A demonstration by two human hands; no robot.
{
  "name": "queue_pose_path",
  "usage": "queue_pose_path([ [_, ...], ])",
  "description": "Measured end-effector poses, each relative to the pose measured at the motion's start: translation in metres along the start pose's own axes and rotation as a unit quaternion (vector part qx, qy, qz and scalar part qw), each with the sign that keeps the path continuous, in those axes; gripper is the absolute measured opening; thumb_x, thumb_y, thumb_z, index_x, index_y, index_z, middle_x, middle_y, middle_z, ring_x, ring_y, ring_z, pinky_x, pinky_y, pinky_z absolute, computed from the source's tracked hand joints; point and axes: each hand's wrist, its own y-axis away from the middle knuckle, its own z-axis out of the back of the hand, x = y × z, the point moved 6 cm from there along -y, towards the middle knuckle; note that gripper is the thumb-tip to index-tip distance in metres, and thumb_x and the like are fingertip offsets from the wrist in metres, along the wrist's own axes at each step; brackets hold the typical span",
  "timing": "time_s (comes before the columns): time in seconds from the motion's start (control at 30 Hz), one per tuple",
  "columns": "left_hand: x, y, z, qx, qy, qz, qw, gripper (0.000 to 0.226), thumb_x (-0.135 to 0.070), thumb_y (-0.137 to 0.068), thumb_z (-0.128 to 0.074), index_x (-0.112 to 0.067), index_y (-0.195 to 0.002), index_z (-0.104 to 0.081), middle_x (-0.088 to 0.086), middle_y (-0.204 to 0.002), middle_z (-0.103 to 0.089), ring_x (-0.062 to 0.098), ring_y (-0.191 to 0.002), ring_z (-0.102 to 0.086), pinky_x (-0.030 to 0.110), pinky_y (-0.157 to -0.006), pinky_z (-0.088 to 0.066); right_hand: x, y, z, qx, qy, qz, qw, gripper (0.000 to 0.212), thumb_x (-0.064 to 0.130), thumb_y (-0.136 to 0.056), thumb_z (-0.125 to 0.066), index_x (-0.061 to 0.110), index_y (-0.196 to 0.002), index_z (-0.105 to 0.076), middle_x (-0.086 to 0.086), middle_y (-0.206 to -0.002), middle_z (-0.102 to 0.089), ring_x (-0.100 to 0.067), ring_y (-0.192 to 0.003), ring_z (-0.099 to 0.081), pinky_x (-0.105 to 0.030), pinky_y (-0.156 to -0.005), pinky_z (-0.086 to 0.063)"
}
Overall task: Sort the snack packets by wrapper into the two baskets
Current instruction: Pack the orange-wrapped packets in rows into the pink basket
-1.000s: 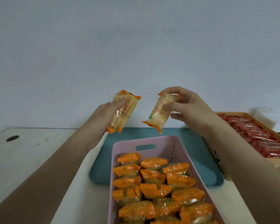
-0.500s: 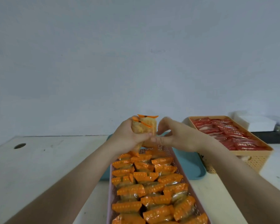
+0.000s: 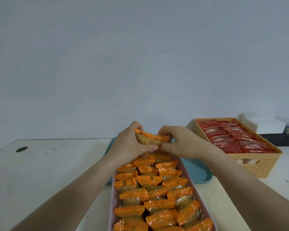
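Both hands meet above the far end of the pink basket [image 3: 111, 194], and between them sit the held orange-wrapped snack packets [image 3: 151, 139] (two seem pressed together, though the hands cover too much to be sure). The left hand [image 3: 129, 144] cups them from the left, its fingers [image 3: 149, 148] curled under and clamped on the wrappers; the right hand [image 3: 182, 142] closes on them from the right, with its fingers [image 3: 167, 145] pinched against the wrapper's end. An orange crimped edge shows along the top of the bundle, tilted slightly down toward the right.

Below the hands the pink basket runs toward the camera, packed with orange snack packets [image 3: 155, 194] lying in rough rows, their crimped orange ends turned up. The basket's far end rests over a teal tray [image 3: 197, 172], which lies flat on the white tabletop [image 3: 48, 167].

To the right, just beyond the tray, stands the orange basket [image 3: 260, 165] with a perforated wall, filled with red snack packets [image 3: 232, 135] in overlapping layers. Behind it sits a white box [image 3: 265, 124] on a dark container [image 3: 287, 139] whose contents are too blurred to tell. A round hole [image 3: 21, 149] marks the tabletop at far left. Both forearms are bare and reach in from the lower corners
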Motion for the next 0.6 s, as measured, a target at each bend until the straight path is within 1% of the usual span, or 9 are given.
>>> queue_pose_path([
  [0.07,-0.002,0.003,0.0,0.025,-0.056,-0.031,0.998,0.047,-0.065,-0.07,-0.071,-0.032,-0.096,-0.05,-0.011,-0.08,-0.061,0.005,-0.073,-0.058,0.022,-0.058,-0.042,-0.001,-0.001,-0.003,0.023,0.017,-0.004,1.0,0.03,0.041,-0.082,-0.067,0.022,-0.105,-0.062,0.004,-0.099,-0.065,-0.015,-0.09,-0.061,-0.035,-0.081,-0.054],
  [0.17,-0.001,0.005,-0.001,0.069,-0.138,-0.054,0.987,0.047,-0.075,-0.074,-0.057,-0.035,-0.099,-0.055,-0.014,-0.085,-0.063,0.006,-0.078,-0.06,0.028,-0.066,-0.049,-0.003,-0.005,-0.008,0.059,0.076,-0.019,0.995,0.05,0.051,-0.073,-0.074,0.028,-0.114,-0.057,0.007,-0.102,-0.062,-0.013,-0.093,-0.056,-0.034,-0.082,-0.051],
  [0.23,0.002,0.006,-0.002,0.066,-0.178,-0.064,0.98,0.046,-0.076,-0.076,-0.052,-0.037,-0.1,-0.057,-0.016,-0.086,-0.062,0.006,-0.08,-0.06,0.028,-0.065,-0.046,-0.001,-0.009,-0.011,0.063,0.135,-0.021,0.989,0.057,0.053,-0.071,-0.075,0.03,-0.119,-0.054,0.006,-0.106,-0.06,-0.014,-0.096,-0.051,-0.036,-0.084,-0.048],
  [0.3,0.004,0.009,-0.005,0.066,-0.205,-0.084,0.973,0.042,-0.073,-0.081,-0.049,-0.037,-0.101,-0.059,-0.017,-0.089,-0.062,0.004,-0.08,-0.058,0.024,-0.063,-0.041,0.002,-0.012,-0.016,0.07,0.164,-0.016,0.984,0.057,0.053,-0.072,-0.073,0.031,-0.121,-0.051,0.005,-0.113,-0.061,-0.017,-0.104,-0.052,-0.038,-0.088,-0.047],
  [0.37,0.006,0.011,-0.01,0.087,-0.23,-0.099,0.964,0.039,-0.07,-0.085,-0.046,-0.037,-0.101,-0.06,-0.016,-0.086,-0.063,0.002,-0.076,-0.057,0.023,-0.059,-0.038,0.004,-0.014,-0.02,0.097,0.172,-0.018,0.98,0.056,0.049,-0.076,-0.072,0.031,-0.124,-0.049,0.004,-0.12,-0.06,-0.02,-0.109,-0.054,-0.042,-0.093,-0.046],
  [0.43,0.008,0.011,-0.015,0.114,-0.254,-0.106,0.955,0.039,-0.068,-0.088,-0.042,-0.036,-0.102,-0.06,-0.013,-0.082,-0.063,0.002,-0.073,-0.056,0.023,-0.057,-0.037,0.004,-0.015,-0.02,0.119,0.199,-0.021,0.972,0.052,0.042,-0.081,-0.07,0.03,-0.126,-0.046,0.003,-0.122,-0.06,-0.022,-0.111,-0.053,-0.043,-0.096,-0.044],
  [0.5,0.008,0.01,-0.018,0.133,-0.297,-0.12,0.938,0.044,-0.068,-0.09,-0.035,-0.034,-0.101,-0.06,-0.011,-0.083,-0.063,0.004,-0.075,-0.056,0.024,-0.057,-0.036,0.004,-0.016,-0.016,0.123,0.231,-0.02,0.965,0.045,0.028,-0.086,-0.064,0.031,-0.127,-0.045,0.003,-0.121,-0.06,-0.022,-0.111,-0.052,-0.042,-0.096,-0.038],
  [0.53,0.007,0.009,-0.02,0.14,-0.324,-0.13,0.926,0.048,-0.068,-0.092,-0.03,-0.032,-0.1,-0.06,-0.01,-0.083,-0.063,0.006,-0.076,-0.057,0.025,-0.057,-0.037,0.004,-0.016,-0.013,0.122,0.24,-0.022,0.963,0.043,0.02,-0.088,-0.06,0.031,-0.127,-0.045,0.004,-0.121,-0.06,-0.021,-0.111,-0.051,-0.043,-0.097,-0.034],
  [0.6,0.006,0.008,-0.024,0.159,-0.346,-0.144,0.913,0.053,-0.065,-0.095,-0.023,-0.027,-0.096,-0.061,-0.007,-0.084,-0.064,0.009,-0.077,-0.06,0.029,-0.061,-0.045,0.005,-0.016,-0.01,0.126,0.247,-0.026,0.96,0.045,0.009,-0.087,-0.054,0.031,-0.125,-0.046,0.004,-0.119,-0.06,-0.021,-0.112,-0.049,-0.044,-0.098,-0.031],
])
